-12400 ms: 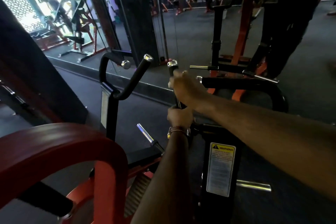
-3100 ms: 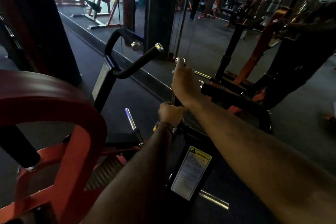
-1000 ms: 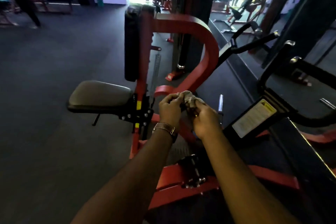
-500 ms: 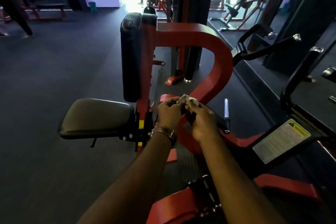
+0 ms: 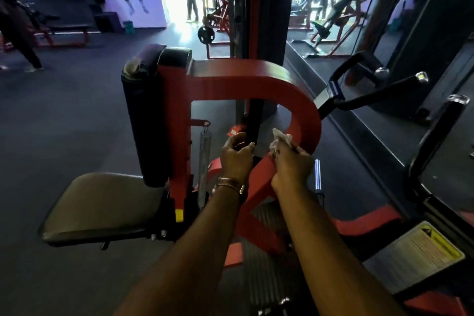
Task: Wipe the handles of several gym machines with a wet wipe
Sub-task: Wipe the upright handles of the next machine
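Wet wipe held in front of the red machine frame

The right hand (image 5: 291,161) pinches the crumpled wet wipe (image 5: 280,141); the left hand (image 5: 237,159) is loosely curled just beside it and seems to hold nothing. The wipe looks soft, light and limp, so bunch it in the palm. The black handles (image 5: 379,91) wait well apart at right.

Two hands are out front: the left hand (image 5: 237,159) and the right hand (image 5: 292,164). One wet wipe (image 5: 280,141) sits in the right fingers. Beyond the fingers stand one seat (image 5: 102,208), one back pad (image 5: 143,120) and two black handles, the nearer handle (image 5: 436,133) and the farther handle (image 5: 379,92).
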Demonstrator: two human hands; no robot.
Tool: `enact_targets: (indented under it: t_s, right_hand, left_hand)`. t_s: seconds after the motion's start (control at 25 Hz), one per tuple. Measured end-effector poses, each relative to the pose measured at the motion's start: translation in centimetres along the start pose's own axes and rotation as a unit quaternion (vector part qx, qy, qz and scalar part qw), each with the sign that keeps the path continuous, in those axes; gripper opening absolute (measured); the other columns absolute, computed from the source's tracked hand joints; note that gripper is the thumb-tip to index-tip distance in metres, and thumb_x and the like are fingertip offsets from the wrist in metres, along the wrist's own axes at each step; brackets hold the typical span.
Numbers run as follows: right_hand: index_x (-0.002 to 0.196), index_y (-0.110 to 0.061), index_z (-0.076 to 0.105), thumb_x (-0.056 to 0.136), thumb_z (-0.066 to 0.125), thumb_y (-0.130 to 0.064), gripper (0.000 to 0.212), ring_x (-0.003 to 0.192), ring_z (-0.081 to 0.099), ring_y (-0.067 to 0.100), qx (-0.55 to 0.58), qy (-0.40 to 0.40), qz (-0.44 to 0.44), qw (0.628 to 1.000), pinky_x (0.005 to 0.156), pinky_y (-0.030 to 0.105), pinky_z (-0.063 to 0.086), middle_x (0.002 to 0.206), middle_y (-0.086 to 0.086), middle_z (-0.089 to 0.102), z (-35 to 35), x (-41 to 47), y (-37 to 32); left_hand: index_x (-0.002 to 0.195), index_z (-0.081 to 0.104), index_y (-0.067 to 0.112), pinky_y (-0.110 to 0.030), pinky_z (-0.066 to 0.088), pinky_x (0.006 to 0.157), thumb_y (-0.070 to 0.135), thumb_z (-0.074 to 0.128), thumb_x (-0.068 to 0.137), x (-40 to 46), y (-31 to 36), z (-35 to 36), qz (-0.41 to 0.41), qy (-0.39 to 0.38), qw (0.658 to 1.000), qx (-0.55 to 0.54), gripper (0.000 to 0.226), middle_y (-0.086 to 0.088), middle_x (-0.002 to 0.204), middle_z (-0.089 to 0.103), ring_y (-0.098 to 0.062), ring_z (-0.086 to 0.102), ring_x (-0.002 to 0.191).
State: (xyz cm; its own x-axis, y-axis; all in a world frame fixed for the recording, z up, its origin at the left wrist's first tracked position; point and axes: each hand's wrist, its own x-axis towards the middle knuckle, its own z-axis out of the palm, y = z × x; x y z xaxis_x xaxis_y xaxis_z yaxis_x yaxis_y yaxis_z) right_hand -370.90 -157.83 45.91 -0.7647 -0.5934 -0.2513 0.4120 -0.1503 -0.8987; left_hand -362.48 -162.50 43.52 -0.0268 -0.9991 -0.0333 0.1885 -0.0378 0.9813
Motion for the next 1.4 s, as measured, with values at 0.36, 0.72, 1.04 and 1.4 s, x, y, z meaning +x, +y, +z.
enact_targets:
  t_s: [0.36, 0.72, 1.04, 1.4]
  right_hand:
    - [0.075, -0.013, 0.074, 0.081, 0.078, -0.018, 0.009, 0.073, 0.070, 0.006, -0.081, -0.065, -0.265, 0.958, 0.073, 0.027, 0.057, 0.074, -0.007, 0.073, 6.7, 3.5, -0.2]
    - [0.082, -0.009, 0.075, 0.086, 0.072, -0.013, 0.006, 0.080, 0.070, 0.011, -0.069, -0.044, -0.323, 0.943, 0.074, 0.024, 0.052, 0.082, -0.001, 0.074, 7.1, 5.4, 0.8]
    - [0.092, -0.008, 0.077, 0.089, 0.069, -0.019, 0.013, 0.086, 0.071, 0.015, -0.063, -0.078, -0.254, 0.962, 0.081, 0.030, 0.056, 0.087, 0.001, 0.075, 7.5, 5.2, 0.8]
    - [0.091, 0.008, 0.071, 0.094, 0.063, -0.002, 0.013, 0.065, 0.067, -0.002, -0.076, -0.082, -0.212, 0.971, 0.059, 0.013, 0.050, 0.079, 0.007, 0.068, 6.2, 4.3, 2.1]
  left_hand:
    - [0.124, 0.063, 0.013, -0.014, 0.053, 0.076, 0.012, 0.062, 0.085, 6.9, -1.1, -0.2, 0.250, -0.111, 0.929, 0.250, 0.039, 0.012, 0.106, 0.070, 0.009, 0.066, 0.094]
    - [0.135, 0.054, 0.016, -0.033, 0.055, 0.096, 0.014, 0.055, 0.092, 8.6, -3.4, -1.3, 0.288, -0.193, 0.906, 0.241, 0.043, 0.005, 0.127, 0.065, -0.010, 0.064, 0.118]
    - [0.135, 0.054, 0.027, -0.036, 0.057, 0.094, 0.001, 0.061, 0.093, 9.0, -4.1, -1.6, 0.308, -0.173, 0.895, 0.271, 0.051, 0.029, 0.123, 0.063, -0.004, 0.065, 0.115]
    - [0.112, 0.067, 0.007, -0.047, 0.058, 0.084, -0.001, 0.063, 0.090, 9.3, -3.9, -1.6, 0.280, -0.181, 0.903, 0.269, 0.024, -0.003, 0.103, 0.073, -0.018, 0.071, 0.099]
